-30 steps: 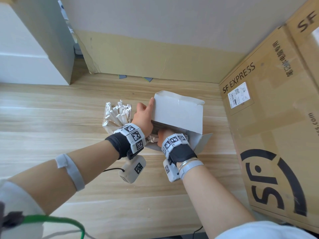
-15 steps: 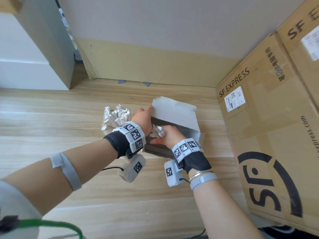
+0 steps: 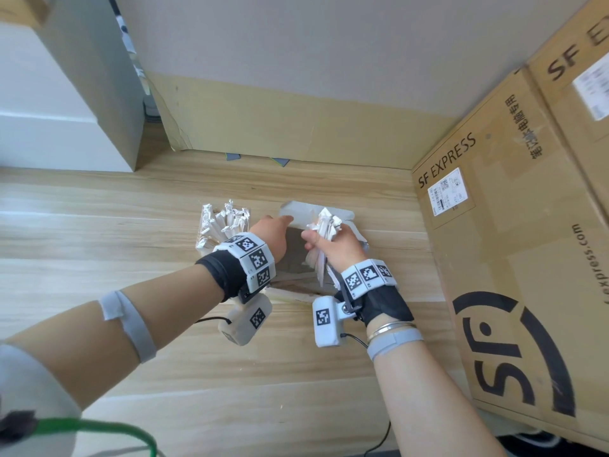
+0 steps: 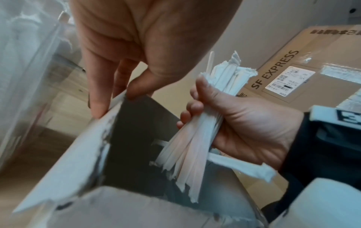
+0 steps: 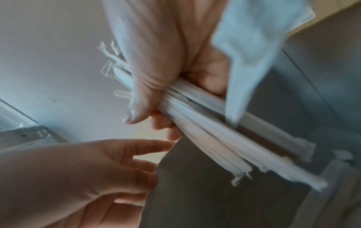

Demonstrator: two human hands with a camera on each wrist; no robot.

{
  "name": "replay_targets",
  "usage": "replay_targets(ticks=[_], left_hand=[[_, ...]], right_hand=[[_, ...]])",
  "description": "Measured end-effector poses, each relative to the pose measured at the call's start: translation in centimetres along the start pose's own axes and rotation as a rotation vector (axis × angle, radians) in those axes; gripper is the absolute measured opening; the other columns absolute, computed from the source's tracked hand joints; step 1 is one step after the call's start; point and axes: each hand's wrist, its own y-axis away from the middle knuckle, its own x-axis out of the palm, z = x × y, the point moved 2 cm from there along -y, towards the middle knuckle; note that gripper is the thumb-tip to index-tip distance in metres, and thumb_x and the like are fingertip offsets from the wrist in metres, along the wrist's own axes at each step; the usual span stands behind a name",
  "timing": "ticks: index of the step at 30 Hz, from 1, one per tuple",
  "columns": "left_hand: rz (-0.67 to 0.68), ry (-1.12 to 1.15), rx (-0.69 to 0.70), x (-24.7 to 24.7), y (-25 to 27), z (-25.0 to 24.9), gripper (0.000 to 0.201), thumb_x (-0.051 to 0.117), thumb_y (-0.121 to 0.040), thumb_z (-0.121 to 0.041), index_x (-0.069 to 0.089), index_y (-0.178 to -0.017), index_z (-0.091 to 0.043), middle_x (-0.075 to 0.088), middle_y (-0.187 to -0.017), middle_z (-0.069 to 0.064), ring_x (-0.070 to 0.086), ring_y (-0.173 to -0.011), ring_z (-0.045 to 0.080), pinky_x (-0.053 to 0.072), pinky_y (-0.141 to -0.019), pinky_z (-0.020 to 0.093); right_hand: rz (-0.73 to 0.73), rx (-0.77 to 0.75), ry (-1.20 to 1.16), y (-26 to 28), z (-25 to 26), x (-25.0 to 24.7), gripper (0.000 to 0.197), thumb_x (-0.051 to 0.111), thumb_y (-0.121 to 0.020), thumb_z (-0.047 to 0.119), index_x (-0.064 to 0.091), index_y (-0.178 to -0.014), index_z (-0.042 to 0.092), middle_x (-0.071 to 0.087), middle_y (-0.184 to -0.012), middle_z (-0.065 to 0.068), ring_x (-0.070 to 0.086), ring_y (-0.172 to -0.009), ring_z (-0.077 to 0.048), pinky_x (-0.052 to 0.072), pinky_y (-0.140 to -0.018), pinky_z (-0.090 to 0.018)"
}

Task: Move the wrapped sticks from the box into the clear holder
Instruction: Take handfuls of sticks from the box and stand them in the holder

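My right hand lifts a bundle of sticks over the box.

My right hand (image 3: 333, 247) has fingers and thumb curled tight round a bundle of wrapped sticks (image 4: 197, 138), held upright above the open box (image 3: 293, 255), lower ends fanning over its dark inside. My left hand (image 3: 268, 234) pinches the box's left wall, thumb inside and fingers (image 4: 97, 98) outside. Just left of the box stands the clear holder (image 3: 206, 240), already packed with wrapped sticks. Right of the box lies a large carton (image 3: 514, 245).
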Motion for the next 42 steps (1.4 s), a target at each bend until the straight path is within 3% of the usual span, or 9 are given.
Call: replay_targets(ticks=[2, 10, 19, 24, 30, 32, 36, 40, 42], left_hand=[[-0.022, -0.009, 0.021, -0.2, 0.2, 0.0, 0.069, 0.041, -0.086, 0.007, 0.025, -0.146, -0.022, 0.034, -0.142, 0.017, 0.048, -0.124, 0.034, 0.046, -0.096, 0.037], [-0.332, 0.203, 0.24, -1.9, 0.9, 1.0, 0.052, 0.038, -0.084, 0.012, 0.051, -0.128, -0.012, 0.04, -0.141, 0.01, 0.047, -0.124, 0.027, 0.04, -0.095, 0.027], [-0.131, 0.15, 0.39, -1.6, 2.9, 0.7, 0.068, 0.053, -0.085, 0.002, 0.026, -0.144, -0.017, 0.052, -0.138, 0.004, 0.056, -0.117, 0.025, 0.037, -0.081, 0.019], [0.0, 0.263, 0.391, -0.6, 2.8, -0.2, 0.096, 0.07, -0.079, -0.012, 0.005, -0.149, -0.025, 0.054, -0.136, 0.006, 0.06, -0.113, 0.025, 0.045, -0.094, 0.028], [-0.041, 0.224, 0.379, 0.2, 2.0, -1.3, 0.067, 0.072, -0.077, -0.028, 0.037, -0.133, -0.015, 0.059, -0.128, 0.007, 0.059, -0.109, 0.024, 0.043, -0.089, 0.029], [-0.048, 0.216, 0.37, 0.4, 1.7, -1.5, 0.054, 0.069, -0.08, -0.031, 0.043, -0.123, -0.013, 0.062, -0.12, 0.007, 0.058, -0.099, 0.022, 0.042, -0.082, 0.027], [-0.061, 0.204, 0.364, 0.4, 1.6, -1.8, 0.035, 0.055, -0.089, -0.037, 0.045, -0.11, -0.012, 0.057, -0.084, -0.004, 0.048, -0.075, 0.017, 0.036, -0.07, 0.025], [-0.068, 0.212, 0.34, 0.4, 1.2, -1.9, 0.02, 0.047, -0.093, -0.036, 0.04, -0.092, -0.017, 0.054, -0.079, -0.004, 0.053, -0.076, 0.02, 0.038, -0.065, 0.025], [-0.065, 0.227, 0.345, 0.3, 1.3, -2.0, 0.021, 0.044, -0.095, -0.035, 0.046, -0.109, -0.02, 0.06, -0.084, -0.001, 0.058, -0.083, 0.024, 0.042, -0.068, 0.027]], right_hand=[[-0.071, -0.012, -0.034, -0.4, 0.0, 0.0, 0.023, 0.063, -0.088, 0.026, 0.059, -0.066, 0.021, 0.064, -0.066, 0.004, 0.061, -0.077, -0.015, 0.044, -0.087, -0.028], [-0.228, -0.17, -0.05, -1.7, 1.1, 0.8, 0.049, 0.057, -0.091, 0.033, 0.047, -0.047, 0.013, 0.052, -0.054, -0.008, 0.054, -0.059, -0.024, 0.047, -0.072, -0.035], [-0.255, -0.21, -0.145, -2.5, 2.3, 1.8, 0.051, 0.055, -0.093, 0.026, 0.047, -0.045, 0.011, 0.051, -0.049, -0.001, 0.05, -0.043, 0.002, 0.045, -0.066, -0.015], [-0.288, -0.215, -0.178, -2.1, 1.8, 0.8, 0.049, 0.053, -0.094, 0.025, 0.048, -0.047, 0.01, 0.052, -0.051, 0.001, 0.051, -0.043, 0.004, 0.042, -0.058, -0.006], [-0.277, -0.16, -0.189, -1.5, 1.1, 0.4, 0.049, 0.051, -0.095, 0.026, 0.048, -0.049, 0.009, 0.055, -0.056, 0.0, 0.053, -0.045, 0.007, 0.038, -0.054, 0.001], [-0.262, -0.129, -0.213, -1.3, 0.9, 0.3, 0.051, 0.049, -0.096, 0.03, 0.048, -0.048, 0.01, 0.055, -0.058, -0.002, 0.054, -0.049, 0.005, 0.043, -0.062, -0.004], [-0.191, -0.063, -0.399, -1.3, 0.5, 0.5, 0.054, 0.049, -0.091, 0.042, 0.051, -0.041, 0.022, 0.056, -0.048, 0.007, 0.059, -0.063, -0.017, 0.048, -0.083, -0.039], [-0.146, -0.016, -0.466, -1.2, 0.5, 0.7, 0.043, 0.056, -0.071, 0.06, 0.057, -0.049, 0.023, 0.058, -0.051, 0.007, 0.058, -0.068, -0.022, 0.047, -0.085, -0.042], [-0.137, -0.013, -0.451, -1.1, 0.3, 0.7, 0.033, 0.064, -0.069, 0.053, 0.059, -0.06, 0.022, 0.06, -0.055, 0.007, 0.06, -0.068, -0.018, 0.049, -0.082, -0.035]])
